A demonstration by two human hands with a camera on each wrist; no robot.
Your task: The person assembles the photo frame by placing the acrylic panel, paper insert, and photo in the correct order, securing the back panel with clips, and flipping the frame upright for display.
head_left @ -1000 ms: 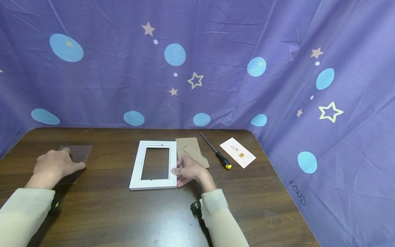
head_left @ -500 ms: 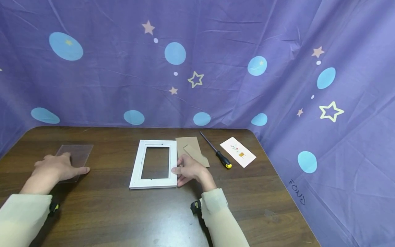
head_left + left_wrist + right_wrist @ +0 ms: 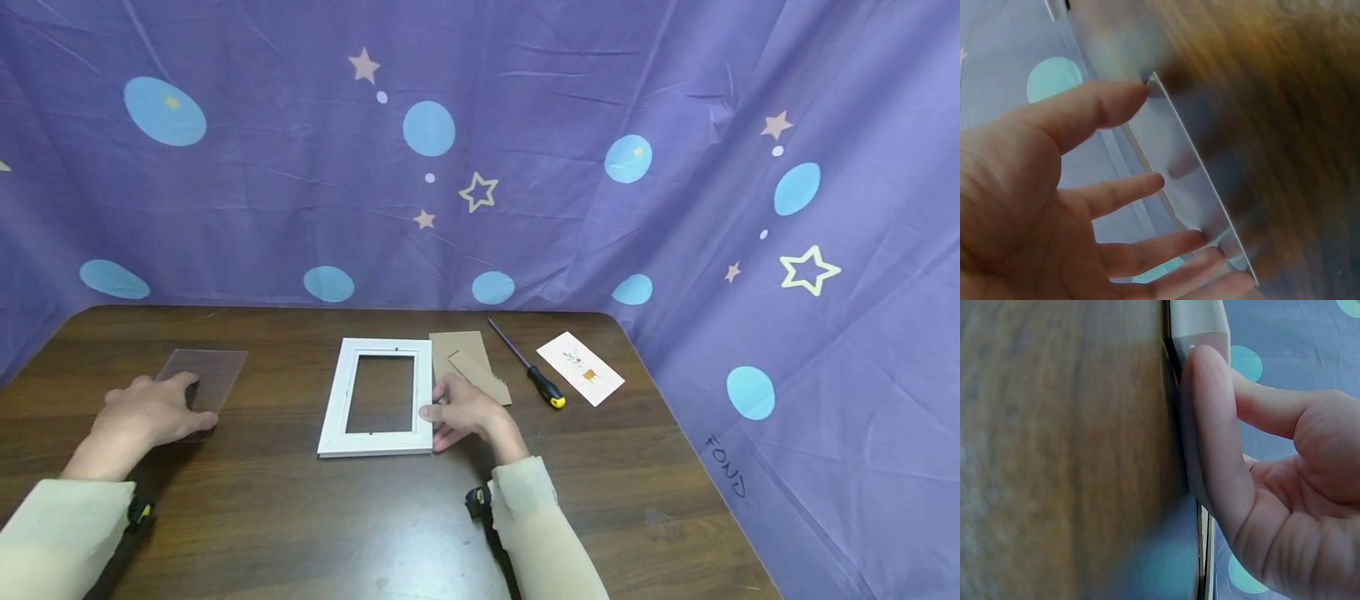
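A white picture frame (image 3: 337, 400) lies on the table with its opening showing the wood below. At its right side, my right hand (image 3: 468, 417) pinches the edge, thumb on top and the other fingers beside it. A clear rectangular pane (image 3: 221, 371) lies flat at the left. My left hand (image 3: 146, 412) reaches over this pane, fingers spread and fairly straight. In the left wrist view, the thumb and fingertips touch the pane (image 3: 1179, 150) along its surface, and they reflect in it.
Behind my right hand lie brown backing boards (image 3: 459, 342). A screwdriver (image 3: 543, 385) with a black and yellow handle rests right of them, then a white card (image 3: 581, 367) with a printed picture. A purple patterned curtain (image 3: 525, 167) hangs behind the wooden table (image 3: 300, 525).
The left hand first shifts slightly back on the pane, then the pane slides a little to the right under it. The right hand and the picture frame stay put.
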